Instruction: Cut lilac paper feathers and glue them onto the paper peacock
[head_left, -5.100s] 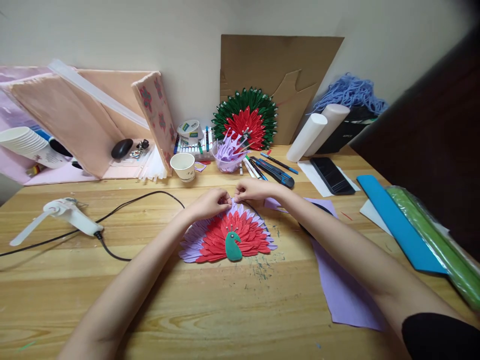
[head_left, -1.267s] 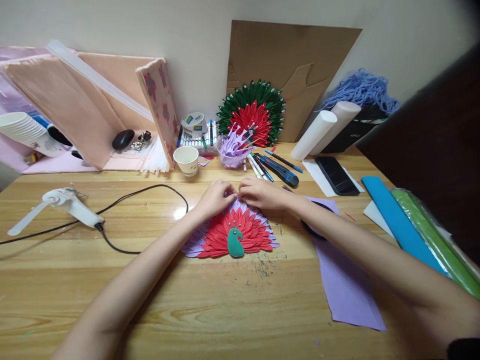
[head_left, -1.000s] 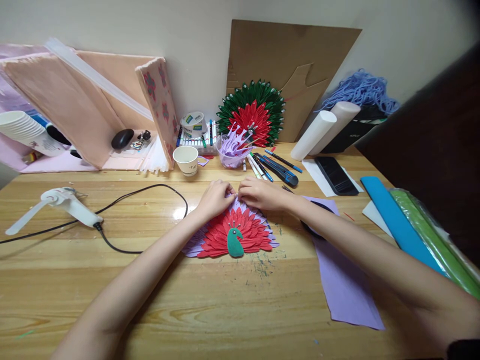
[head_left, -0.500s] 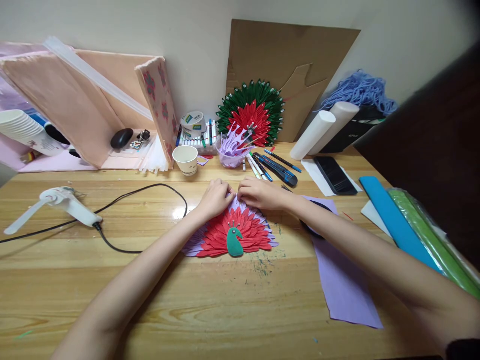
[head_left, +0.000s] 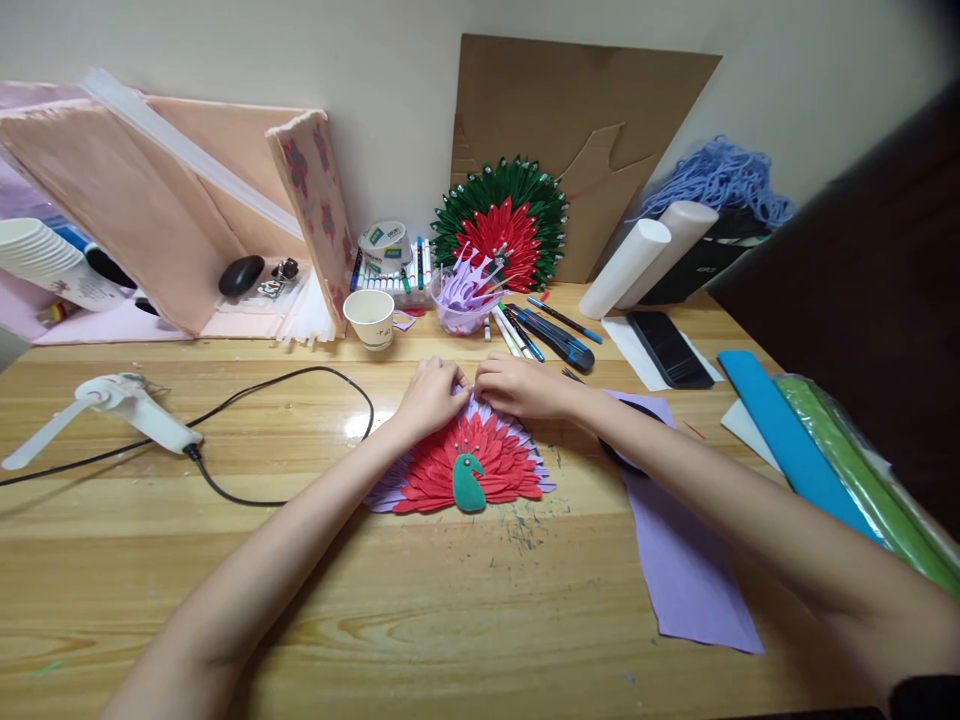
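Note:
A paper peacock [head_left: 435,470] lies on the table, with a green head and body, a red feather layer and a purple feather fringe behind it. At the top of the fan, my left hand [head_left: 433,395] is closed, its fingertips pinching the purple paper feathers. Close beside it, my right hand [head_left: 517,385] also has its fingers bent and closed on the purple feathers. The fingertips of both hands nearly meet, and the exact bit of paper between them is partly hidden. Under my right forearm lies a purple paper sheet [head_left: 697,570], with black scissor handles partly covered.
At left rests a white glue gun [head_left: 142,415] with a black cable. Behind the hands stand a paper cup [head_left: 370,320], a bowl of purple scraps [head_left: 465,305], markers and a utility knife [head_left: 559,340]. A phone [head_left: 670,348] and coloured paper rolls [head_left: 862,470] lie at right.
Both hands stay at the top of the peacock with almost no movement. The whole view has shifted very slightly.

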